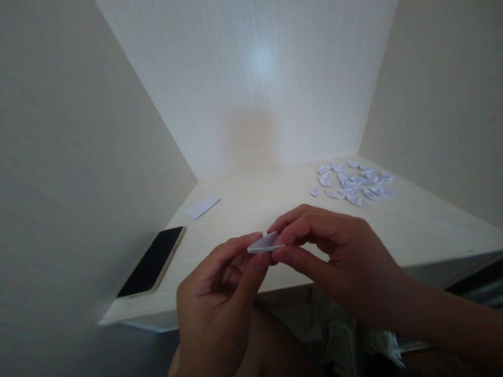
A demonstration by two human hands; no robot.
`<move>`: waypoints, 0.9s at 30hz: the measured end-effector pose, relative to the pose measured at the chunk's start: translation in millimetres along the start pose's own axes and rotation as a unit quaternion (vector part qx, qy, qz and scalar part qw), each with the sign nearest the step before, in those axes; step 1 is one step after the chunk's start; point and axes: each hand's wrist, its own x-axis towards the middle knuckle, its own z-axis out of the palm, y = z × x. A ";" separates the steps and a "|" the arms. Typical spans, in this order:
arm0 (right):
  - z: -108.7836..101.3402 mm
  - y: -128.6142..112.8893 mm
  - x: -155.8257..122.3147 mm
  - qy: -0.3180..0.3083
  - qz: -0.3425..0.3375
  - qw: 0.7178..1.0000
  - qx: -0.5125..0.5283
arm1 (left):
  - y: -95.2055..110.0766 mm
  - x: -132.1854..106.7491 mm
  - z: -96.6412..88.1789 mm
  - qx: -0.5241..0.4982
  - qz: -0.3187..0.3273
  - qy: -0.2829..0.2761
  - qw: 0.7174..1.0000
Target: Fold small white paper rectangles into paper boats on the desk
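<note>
Both hands meet above the front edge of a pale wooden desk (412, 230). Between them is a small folded piece of white paper (265, 244), roughly triangular. My left hand (220, 298) pinches its left end between thumb and fingertips. My right hand (334, 256) pinches its right end, fingers curled and pressed together. The paper is held just above the desk, not touching it.
A heap of several small folded white paper pieces (353, 183) lies at the back right of the desk. A flat white paper strip (201, 206) lies at the back left. A dark-screened phone (152, 262) rests near the left front edge. Walls enclose the desk on three sides.
</note>
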 end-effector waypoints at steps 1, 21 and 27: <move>0.2 0.0 0.4 -0.006 0.024 1.000 0.014 | -0.5 -1.1 0.4 -0.006 -0.003 0.010 1.000; -4.9 -0.5 2.7 -0.022 0.074 0.997 0.021 | -2.5 0.0 -1.6 0.011 0.045 -0.006 0.999; -1.9 -2.7 0.5 -0.012 0.100 0.993 0.060 | -4.6 0.7 -6.1 0.009 0.037 0.000 0.999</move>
